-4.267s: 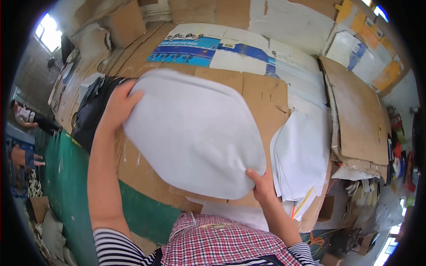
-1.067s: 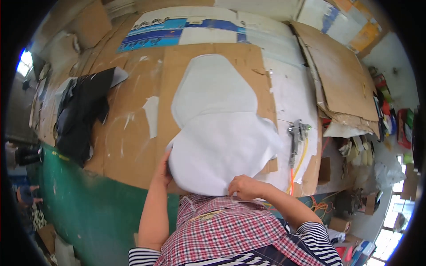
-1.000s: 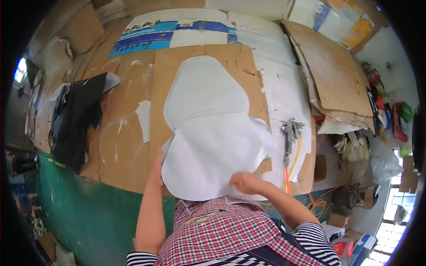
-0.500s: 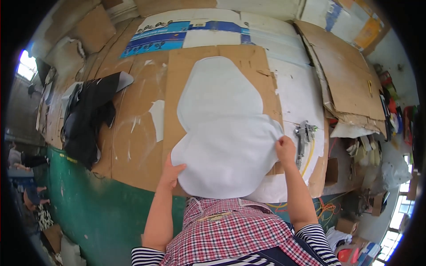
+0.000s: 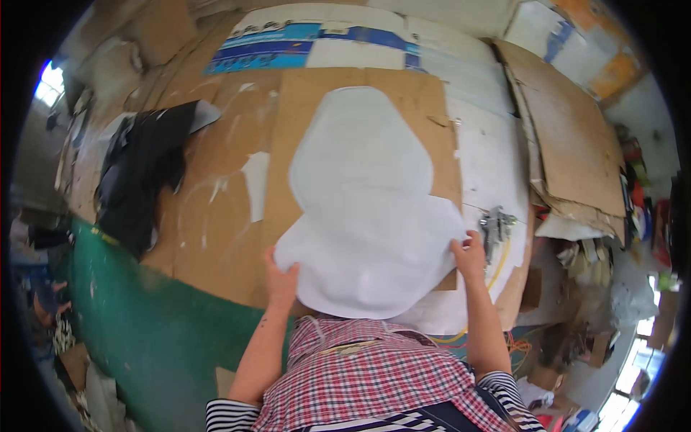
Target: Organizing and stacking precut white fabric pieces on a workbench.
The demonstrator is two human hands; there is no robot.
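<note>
- Your left hand (image 5: pixel 281 277) grips the lower left edge of a large white rounded fabric piece (image 5: pixel 378 252), fingers curled over its rim.
- Your right hand (image 5: pixel 469 253) pinches the same piece at its right edge, fingertips closed on the cloth.
- The white fabric piece lies at the near edge of the cardboard-covered worktable (image 5: pixel 216 209), right in front of your checked shirt, its far part overlapping a second white piece of much the same outline (image 5: pixel 360 147) spread flat on a tan cardboard sheet (image 5: pixel 403 86).
- Just beside your right hand, a small metal tool (image 5: pixel 495 225) lies on white paper sheets (image 5: pixel 493 162), with a yellow cord (image 5: pixel 500 263) running from it toward the table's near rim.
- To your left, well apart from the work, a heap of black cloth (image 5: pixel 140 180) covers the table's left side.
- Farther off, a blue-and-white printed board (image 5: pixel 288 50) lies across the back, and leaning brown cardboard panels (image 5: pixel 565 144) crowd the right.
- The table's green front face (image 5: pixel 144 338) drops below your left forearm; bare cardboard between the black cloth and the white pieces is the open room.
</note>
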